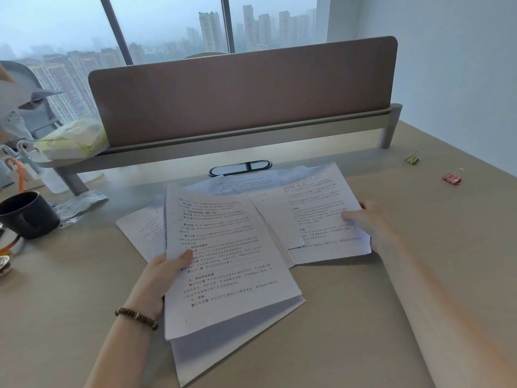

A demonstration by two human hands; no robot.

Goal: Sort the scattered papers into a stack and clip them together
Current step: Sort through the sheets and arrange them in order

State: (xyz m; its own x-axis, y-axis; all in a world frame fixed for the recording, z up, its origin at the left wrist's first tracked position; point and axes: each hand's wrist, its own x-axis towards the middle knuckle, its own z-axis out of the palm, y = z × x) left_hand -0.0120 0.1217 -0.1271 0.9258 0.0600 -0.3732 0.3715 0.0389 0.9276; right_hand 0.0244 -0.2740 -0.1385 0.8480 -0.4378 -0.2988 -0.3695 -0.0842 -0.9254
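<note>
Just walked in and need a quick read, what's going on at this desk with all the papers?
A person is gathering printed sheets on a beige desk. The left hand grips a few sheets by their left edge, thumb on top. The right hand holds the right edge of another printed sheet, with more loose pages overlapping underneath. Nothing is clipped yet: a green binder clip and a pink binder clip lie untouched at the far right. A dark mug stands at the left.

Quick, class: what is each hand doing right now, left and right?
Left hand: grips the gathered sheets, thumb on top.
Right hand: pinches a printed sheet on the desk.
</note>
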